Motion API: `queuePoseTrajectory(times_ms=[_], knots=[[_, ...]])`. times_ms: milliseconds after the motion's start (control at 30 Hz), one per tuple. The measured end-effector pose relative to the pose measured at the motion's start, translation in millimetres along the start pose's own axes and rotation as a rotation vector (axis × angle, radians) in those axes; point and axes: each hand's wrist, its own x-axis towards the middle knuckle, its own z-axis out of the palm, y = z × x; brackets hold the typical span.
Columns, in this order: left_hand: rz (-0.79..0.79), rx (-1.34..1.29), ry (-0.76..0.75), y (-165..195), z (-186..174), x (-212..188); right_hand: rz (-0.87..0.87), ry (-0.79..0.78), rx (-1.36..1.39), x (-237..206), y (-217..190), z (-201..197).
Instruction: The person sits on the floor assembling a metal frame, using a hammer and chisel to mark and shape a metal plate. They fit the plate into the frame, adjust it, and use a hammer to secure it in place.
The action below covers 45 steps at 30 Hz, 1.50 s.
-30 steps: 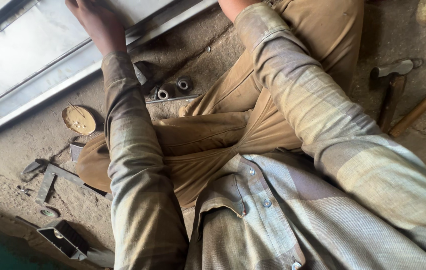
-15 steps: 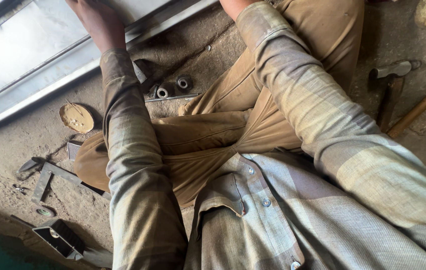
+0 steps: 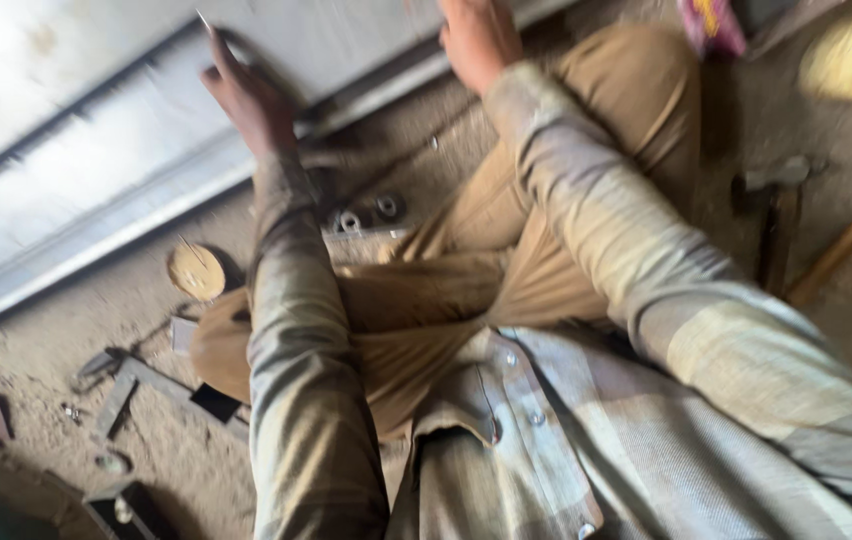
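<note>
Grey metal frame (image 3: 96, 200) lies on the dirt floor beyond the knees. Left hand (image 3: 246, 95) pinches a thin pin against it; right hand (image 3: 476, 40) rests flat on its rail, fingers cropped. Best kept braced.

One package is visible: a pink packet (image 3: 708, 22) with yellow markings, lying on the floor (image 3: 106, 300) at the top edge, right of centre. No labels, signs or screens.
</note>
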Motion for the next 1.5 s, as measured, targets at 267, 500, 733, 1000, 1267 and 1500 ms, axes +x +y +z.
queuePoseTrajectory(times_ms=[267, 500, 733, 1000, 1267, 1500], knots=[[0.193, -0.145, 0.248, 108, -117, 19, 0.02, 0.19, 0.857, 16, -16, -48], [0.475, -0.173, 0.232, 196, -202, -99, 0.284, -0.046, 2.137, -30, -11, -119], [0.457, -0.184, 0.467, 187, -220, -183, 0.003, -0.362, 1.737, -122, -21, -161], [0.324, -0.285, 0.429, 165, -209, -188, -0.003, -0.404, 1.596, -153, -52, -197], [-0.118, 0.039, -0.319, 106, -133, -123, 0.226, -0.048, 1.433, -154, 31, -174], [0.305, 0.31, -0.163, 68, -6, -89, 0.213, 0.223, 1.336, -154, 34, -161]])
